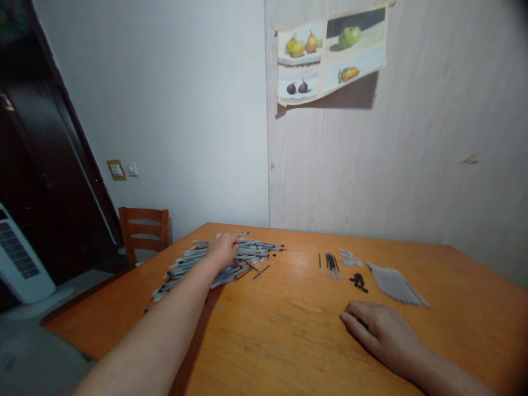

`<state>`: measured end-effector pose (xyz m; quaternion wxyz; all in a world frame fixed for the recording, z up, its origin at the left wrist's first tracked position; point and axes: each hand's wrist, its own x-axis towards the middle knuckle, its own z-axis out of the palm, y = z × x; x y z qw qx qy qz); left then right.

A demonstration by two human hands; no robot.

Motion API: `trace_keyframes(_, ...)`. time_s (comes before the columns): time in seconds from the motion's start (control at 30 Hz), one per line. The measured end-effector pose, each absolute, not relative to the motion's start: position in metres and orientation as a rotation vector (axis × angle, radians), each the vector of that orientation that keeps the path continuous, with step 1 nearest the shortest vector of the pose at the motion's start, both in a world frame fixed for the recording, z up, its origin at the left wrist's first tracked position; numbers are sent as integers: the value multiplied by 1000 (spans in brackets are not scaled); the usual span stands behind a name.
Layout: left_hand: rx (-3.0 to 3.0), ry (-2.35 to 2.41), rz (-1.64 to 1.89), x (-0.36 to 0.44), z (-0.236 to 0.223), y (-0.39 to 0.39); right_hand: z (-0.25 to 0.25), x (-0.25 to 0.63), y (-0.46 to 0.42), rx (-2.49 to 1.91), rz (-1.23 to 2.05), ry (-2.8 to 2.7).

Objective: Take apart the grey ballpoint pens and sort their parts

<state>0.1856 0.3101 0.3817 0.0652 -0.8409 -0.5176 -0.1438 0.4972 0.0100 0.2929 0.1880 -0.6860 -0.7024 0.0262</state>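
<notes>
My left hand (223, 249) reaches far out over a heap of grey pens (193, 267) on the orange wooden table (289, 330); its fingers curl down onto the pens at the top of the heap. My right hand (377, 329) lies palm down on the table near me, fingers together and flat, holding nothing. Just beyond it lie a few thin dark refills (331, 264), some small black caps (358, 281), small clear tips (350, 257) and a row of pale grey pen barrels (395, 285).
A wooden chair (144, 230) stands past the table's left corner, with a white appliance (20, 258) on the floor further left. A fruit poster (332, 52) hangs on the pale panelled wall behind the table.
</notes>
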Motion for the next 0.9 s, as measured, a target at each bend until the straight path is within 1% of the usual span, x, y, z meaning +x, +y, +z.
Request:
trace_keyframes(0.4, -2654, -1509, -233, 140, 392, 272, 292, 499, 10, -1917, 45, -1989)
trace_keyframes(0.67, -2596, -1428, -171, 136, 382, 239, 296, 497, 10, -1940, 48, -1956)
trace_keyframes(0.9, -2509, -1266, -138, 138, 368, 232, 295, 496, 11, -1973, 30, -1965)
